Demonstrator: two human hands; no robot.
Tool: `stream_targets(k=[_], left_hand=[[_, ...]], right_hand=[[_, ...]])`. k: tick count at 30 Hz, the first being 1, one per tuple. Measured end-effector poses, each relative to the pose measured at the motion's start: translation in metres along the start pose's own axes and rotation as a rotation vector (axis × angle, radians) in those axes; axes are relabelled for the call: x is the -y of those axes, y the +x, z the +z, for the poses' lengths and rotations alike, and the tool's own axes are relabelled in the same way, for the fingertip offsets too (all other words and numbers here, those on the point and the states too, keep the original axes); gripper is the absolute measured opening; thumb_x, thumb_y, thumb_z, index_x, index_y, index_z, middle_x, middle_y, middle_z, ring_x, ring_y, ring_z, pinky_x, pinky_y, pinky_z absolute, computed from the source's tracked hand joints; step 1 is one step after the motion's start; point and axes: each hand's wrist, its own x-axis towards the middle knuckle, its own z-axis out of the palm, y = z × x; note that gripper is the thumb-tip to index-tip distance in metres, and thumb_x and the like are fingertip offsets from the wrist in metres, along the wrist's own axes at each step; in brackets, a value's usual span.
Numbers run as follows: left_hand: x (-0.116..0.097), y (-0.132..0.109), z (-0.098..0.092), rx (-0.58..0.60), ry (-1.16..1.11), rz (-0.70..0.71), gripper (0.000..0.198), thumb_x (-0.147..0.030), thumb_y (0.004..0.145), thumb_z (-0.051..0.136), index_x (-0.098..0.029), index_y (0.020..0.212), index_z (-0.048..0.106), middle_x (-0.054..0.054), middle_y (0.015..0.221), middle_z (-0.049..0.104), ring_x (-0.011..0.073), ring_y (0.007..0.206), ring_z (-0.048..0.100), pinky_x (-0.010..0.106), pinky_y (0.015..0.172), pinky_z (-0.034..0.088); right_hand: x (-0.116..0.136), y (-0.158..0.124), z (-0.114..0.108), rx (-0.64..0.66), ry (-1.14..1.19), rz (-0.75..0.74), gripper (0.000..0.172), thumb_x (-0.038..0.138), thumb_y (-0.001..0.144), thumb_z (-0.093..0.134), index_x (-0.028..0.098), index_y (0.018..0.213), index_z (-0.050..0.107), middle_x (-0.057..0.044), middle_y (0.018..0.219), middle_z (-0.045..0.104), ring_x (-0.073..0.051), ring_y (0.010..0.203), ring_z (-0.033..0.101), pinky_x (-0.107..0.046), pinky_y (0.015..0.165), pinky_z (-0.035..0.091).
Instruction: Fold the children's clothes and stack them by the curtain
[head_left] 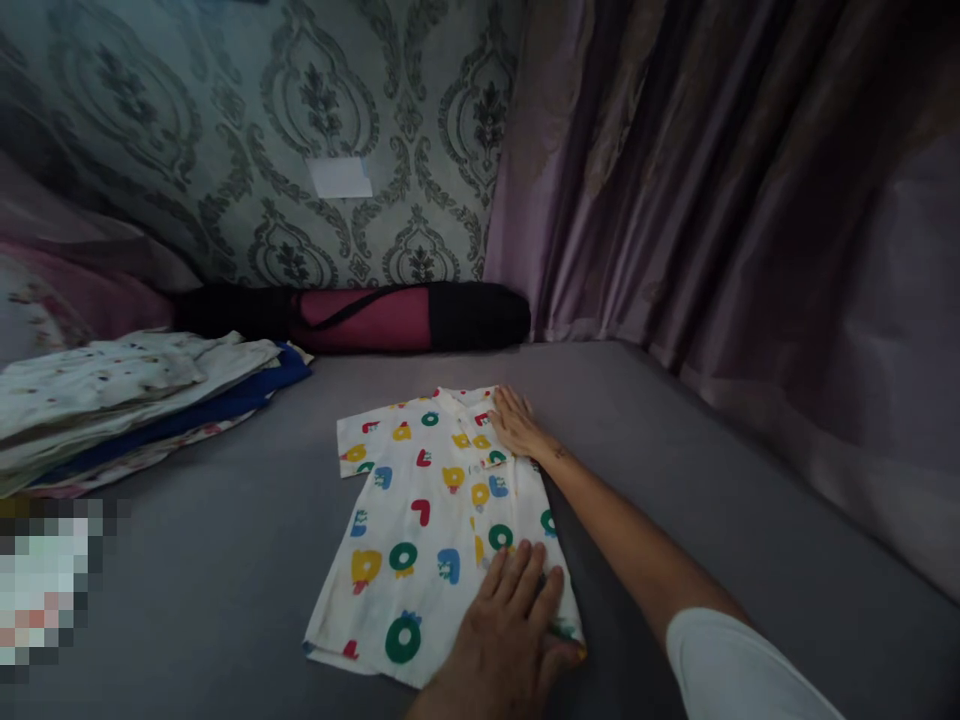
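A small white short-sleeved shirt [394,540] with a print of red, yellow, green and blue letters lies flat on the grey bed surface, its collar pointing away from me. One sleeve sticks out at the left; on the right side no sleeve sticks out, and the fabric there appears folded inward. My right hand [515,423] rests with fingers extended on the shirt's upper right edge, near the collar. Lower down, my left hand [499,635] lies flat with spread fingers on the shirt's bottom right part, covering some of the hem. Neither hand grips anything.
At the left is a pile of clothes [142,385], white on top with blue beneath. Along the patterned wall lies a black and pink long bag [367,320]. A purple curtain [585,200] hangs at the right. A pixelated patch hides something at lower left.
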Motion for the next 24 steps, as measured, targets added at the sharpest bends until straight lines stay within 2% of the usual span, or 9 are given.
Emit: stream_targets(k=[3,6,9,12,14,16,18,20,24], left_hand=[[0.002,-0.001,0.008,0.049,-0.002,0.006,0.061,-0.051,0.095,0.036,-0.022,0.149,0.030,0.010,0.155,0.028,0.0306,0.142,0.025,0.052,0.114,0.028],[0.001,0.000,0.007,0.077,-0.014,-0.011,0.063,-0.052,0.095,0.038,-0.022,0.149,0.029,0.011,0.155,0.025,0.0318,0.143,0.024,0.054,0.114,0.027],[-0.005,0.001,-0.005,0.102,-0.049,-0.040,0.062,-0.053,0.094,0.038,-0.022,0.148,0.033,0.012,0.155,0.025,0.0317,0.142,0.024,0.054,0.114,0.026],[-0.008,0.000,-0.022,0.076,-0.099,-0.043,0.057,-0.050,0.096,0.036,-0.022,0.146,0.036,0.010,0.154,0.030,0.0277,0.142,0.026,0.050,0.115,0.027],[-0.003,-0.002,-0.029,-0.005,-0.106,-0.069,0.052,-0.044,0.098,0.033,-0.021,0.145,0.037,0.009,0.153,0.033,0.0246,0.142,0.027,0.048,0.116,0.027],[0.010,-0.003,-0.030,-0.143,-0.073,-0.147,0.050,-0.038,0.099,0.032,-0.019,0.144,0.037,0.012,0.152,0.035,0.0242,0.143,0.027,0.049,0.115,0.028],[0.027,-0.006,-0.027,-0.306,-0.018,-0.258,0.048,-0.034,0.098,0.035,-0.016,0.143,0.038,0.015,0.150,0.037,0.0262,0.142,0.028,0.052,0.113,0.030],[0.044,-0.009,-0.021,-0.430,0.016,-0.343,0.046,-0.031,0.096,0.039,-0.017,0.141,0.040,0.016,0.147,0.042,0.0280,0.140,0.033,0.053,0.110,0.034],[0.058,-0.015,-0.016,-0.514,-0.040,-0.362,0.043,-0.031,0.094,0.045,-0.019,0.136,0.044,0.015,0.141,0.050,0.0273,0.132,0.045,0.049,0.105,0.043]], right_hand=[[-0.001,-0.001,0.012,0.059,-0.026,0.011,0.064,0.042,0.097,0.021,0.006,0.150,0.025,-0.015,0.157,0.019,-0.025,0.145,0.014,-0.042,0.117,0.010],[-0.002,0.000,0.015,0.058,-0.031,0.007,0.065,0.043,0.097,0.020,0.005,0.150,0.025,-0.015,0.157,0.020,-0.025,0.145,0.015,-0.042,0.117,0.010],[-0.002,0.001,0.011,0.056,-0.027,0.001,0.066,0.043,0.097,0.020,0.003,0.149,0.025,-0.016,0.157,0.019,-0.026,0.145,0.015,-0.043,0.117,0.010],[0.000,-0.001,0.001,0.078,0.022,0.013,0.064,0.042,0.098,0.019,0.005,0.150,0.025,-0.015,0.157,0.018,-0.024,0.145,0.015,-0.042,0.117,0.011],[0.003,-0.007,-0.006,0.058,0.054,0.007,0.062,0.040,0.098,0.016,0.007,0.150,0.024,-0.013,0.158,0.017,-0.022,0.146,0.013,-0.043,0.117,0.009],[0.008,-0.018,-0.011,0.031,0.057,-0.065,0.061,0.039,0.098,0.017,0.009,0.151,0.023,-0.012,0.158,0.016,-0.020,0.146,0.011,-0.043,0.118,0.006],[0.014,-0.032,-0.010,0.041,0.043,-0.161,0.062,0.040,0.098,0.019,0.008,0.151,0.023,-0.012,0.158,0.016,-0.020,0.146,0.010,-0.043,0.118,0.005],[0.020,-0.044,-0.006,0.089,0.034,-0.190,0.062,0.040,0.098,0.020,0.008,0.150,0.025,-0.012,0.158,0.018,-0.021,0.146,0.011,-0.043,0.118,0.007],[0.028,-0.055,0.001,0.137,0.015,-0.147,0.060,0.038,0.098,0.020,0.007,0.149,0.028,-0.012,0.157,0.021,-0.022,0.145,0.015,-0.043,0.118,0.009]])
